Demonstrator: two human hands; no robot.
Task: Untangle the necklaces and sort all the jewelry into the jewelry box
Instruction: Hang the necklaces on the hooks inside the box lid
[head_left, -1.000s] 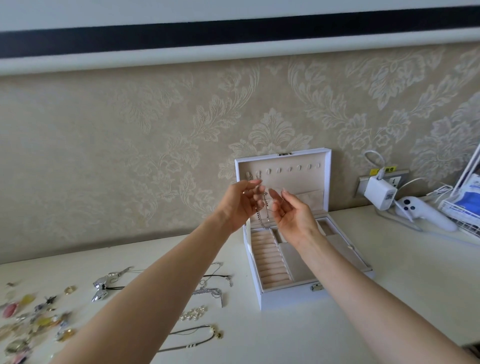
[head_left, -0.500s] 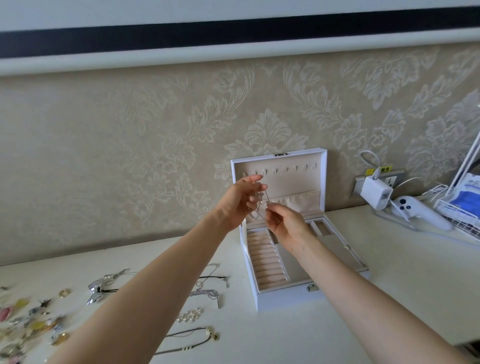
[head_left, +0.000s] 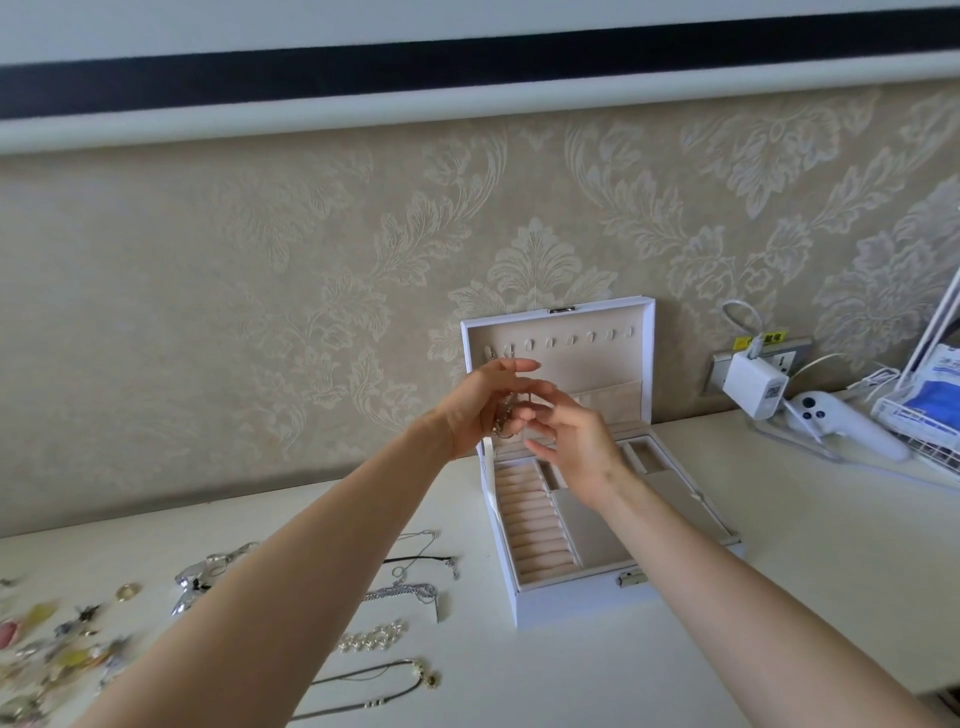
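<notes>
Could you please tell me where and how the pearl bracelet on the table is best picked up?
Pinch the pearl bracelet at its right end, coming straight down from above. It lies flat on the table as a short strand with bare surface around it, so it should lift free.

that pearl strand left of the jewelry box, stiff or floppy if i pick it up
The pearl strand lies in a loose wavy line of separate beads, so it probably droops when lifted. Its round, glossy beads may slip when pinched.
</notes>
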